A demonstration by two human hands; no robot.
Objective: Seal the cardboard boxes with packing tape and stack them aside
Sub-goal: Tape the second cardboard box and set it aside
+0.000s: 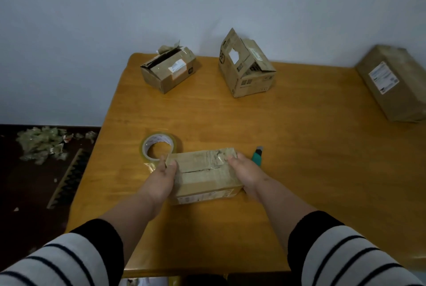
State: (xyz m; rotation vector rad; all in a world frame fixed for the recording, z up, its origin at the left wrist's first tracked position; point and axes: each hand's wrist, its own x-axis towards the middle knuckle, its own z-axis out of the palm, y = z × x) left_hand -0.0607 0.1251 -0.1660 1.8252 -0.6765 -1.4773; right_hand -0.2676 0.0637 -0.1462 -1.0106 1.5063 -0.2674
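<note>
A small worn cardboard box (202, 172) lies on the wooden table (299, 147) in front of me, its top flaps closed with a slit between them. My left hand (162, 176) grips its left end, thumb on the top. My right hand (245, 170) grips its right end. A roll of clear packing tape (159, 147) lies flat just behind the left hand. A teal utility knife (257, 155) lies beside the right hand.
Two boxes with open flaps stand at the back, one at the left (168, 70) and one at the centre (246, 66). A larger closed box (391, 83) lies at the far right. Crumpled tape scraps (43, 145) litter the floor to the left.
</note>
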